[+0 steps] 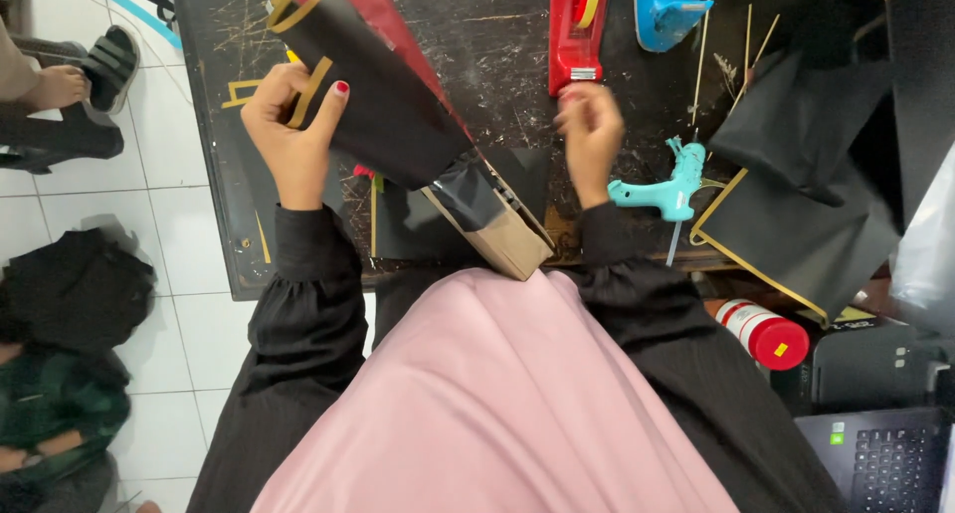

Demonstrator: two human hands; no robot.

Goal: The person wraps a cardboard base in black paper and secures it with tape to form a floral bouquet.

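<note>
The left hand grasps a cone of black wrapping paper with a gold edge, thumb on the near face, fingers behind. The cone lies tilted across the scratched dark table; its narrow end is bound in brown paper at the table's near edge. The right hand is blurred, fingers curled together just below the red tape dispenser; whether it pinches anything cannot be told. A turquoise glue gun lies just beside that hand. Folded black sheets lie further right, with a red-capped can below them.
</note>
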